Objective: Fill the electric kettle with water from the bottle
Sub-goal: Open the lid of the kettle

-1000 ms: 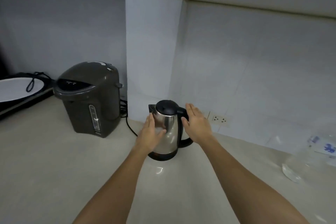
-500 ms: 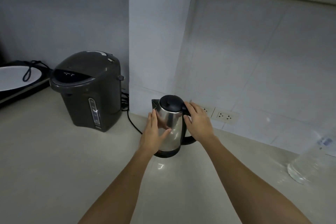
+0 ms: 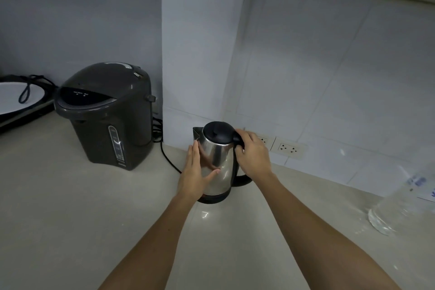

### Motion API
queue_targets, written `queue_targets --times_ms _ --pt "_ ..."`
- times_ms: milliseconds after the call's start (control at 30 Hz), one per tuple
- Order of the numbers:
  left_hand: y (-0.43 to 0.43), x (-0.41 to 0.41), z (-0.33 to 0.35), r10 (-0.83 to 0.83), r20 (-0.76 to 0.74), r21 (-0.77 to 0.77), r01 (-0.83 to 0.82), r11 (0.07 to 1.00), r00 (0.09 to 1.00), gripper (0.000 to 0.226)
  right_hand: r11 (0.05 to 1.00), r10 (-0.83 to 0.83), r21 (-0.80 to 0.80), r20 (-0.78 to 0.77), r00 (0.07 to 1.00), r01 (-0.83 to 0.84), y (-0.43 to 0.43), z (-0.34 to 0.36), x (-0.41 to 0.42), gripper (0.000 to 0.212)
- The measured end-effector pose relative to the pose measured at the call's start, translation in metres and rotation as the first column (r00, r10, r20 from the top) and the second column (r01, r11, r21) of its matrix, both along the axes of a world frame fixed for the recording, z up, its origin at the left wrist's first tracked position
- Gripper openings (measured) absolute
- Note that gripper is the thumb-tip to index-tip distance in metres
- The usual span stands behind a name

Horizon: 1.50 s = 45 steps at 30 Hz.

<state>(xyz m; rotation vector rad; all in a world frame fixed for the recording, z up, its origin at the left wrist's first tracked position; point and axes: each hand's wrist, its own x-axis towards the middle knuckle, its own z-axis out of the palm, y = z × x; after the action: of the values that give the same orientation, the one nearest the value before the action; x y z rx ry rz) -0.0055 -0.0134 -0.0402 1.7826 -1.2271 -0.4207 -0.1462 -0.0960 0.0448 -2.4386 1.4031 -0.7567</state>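
I'm at the opening step: getting hold of the kettle (image 3: 217,162), which stands upright on its base on the counter (image 3: 70,219) in the wall corner, lid (image 3: 217,133) shut. My left hand (image 3: 196,172) lies flat against its steel side at 9 o'clock, fingers straight, thumb spread across the front, steadying and not gripping. My right hand (image 3: 253,153) is at 3 o'clock, fingers curled over the top of the black handle (image 3: 242,180) next to the lid. The bottle (image 3: 400,200) stands untouched, well apart at about 4 o'clock from the kettle; the hot-water pot (image 3: 108,115) is at 10 o'clock and the wall sockets (image 3: 290,148) at 2 o'clock. Next, I judge, the lid must come open, probably by thumb at the handle top, before I reach for the bottle. Half a second ago my right fingers lay straighter beside the handle; now they wrap it. My left hand and the kettle have not shifted.
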Motion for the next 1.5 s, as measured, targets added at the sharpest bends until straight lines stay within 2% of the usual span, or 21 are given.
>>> queue_targets --times_ms 167,367,533,700,1000,1233,1333,1500 --pt "-0.001 0.0 -0.001 0.001 0.003 -0.007 -0.001 1.0 1.0 0.112 1.0 0.003 0.006 -0.11 0.994 -0.003 0.001 0.013 0.017 0.051" --pt "-0.001 0.0 -0.003 -0.001 -0.009 -0.015 0.001 1.0 1.0 0.112 0.996 -0.031 0.085 -0.042 0.999 0.035 -0.002 0.017 0.017 0.046" --pt "-0.002 0.0 -0.005 0.009 -0.014 -0.012 -0.009 1.0 1.0 0.112 0.982 -0.148 0.088 -0.203 0.968 0.168 -0.002 0.027 0.04 0.058" --pt "-0.003 0.0 -0.005 0.022 0.0 -0.006 -0.022 1.0 1.0 0.111 0.967 -0.222 0.059 -0.281 0.934 0.247 -0.001 0.032 0.057 0.066" --pt "-0.002 -0.001 -0.002 0.022 0.031 0.012 -0.022 1.0 0.999 0.111 0.959 -0.275 -0.015 -0.279 0.92 0.282 -0.001 0.035 0.069 0.056" --pt "-0.001 -0.002 -0.001 0.015 0.003 0.027 -0.015 1.0 1.0 0.11 0.97 -0.244 -0.07 -0.328 0.913 0.234 -0.003 0.038 0.074 0.044" --pt "0.0 -0.002 0.0 0.015 0.002 0.041 -0.015 0.999 1.0 0.111 0.982 -0.184 -0.005 -0.28 0.942 0.19 -0.004 0.045 0.072 0.04" --pt "0.0 -0.002 0.003 -0.001 0.003 0.037 0.001 0.999 1.0 0.111 0.968 -0.043 0.245 -0.057 0.997 0.056 -0.017 0.066 0.052 0.046"
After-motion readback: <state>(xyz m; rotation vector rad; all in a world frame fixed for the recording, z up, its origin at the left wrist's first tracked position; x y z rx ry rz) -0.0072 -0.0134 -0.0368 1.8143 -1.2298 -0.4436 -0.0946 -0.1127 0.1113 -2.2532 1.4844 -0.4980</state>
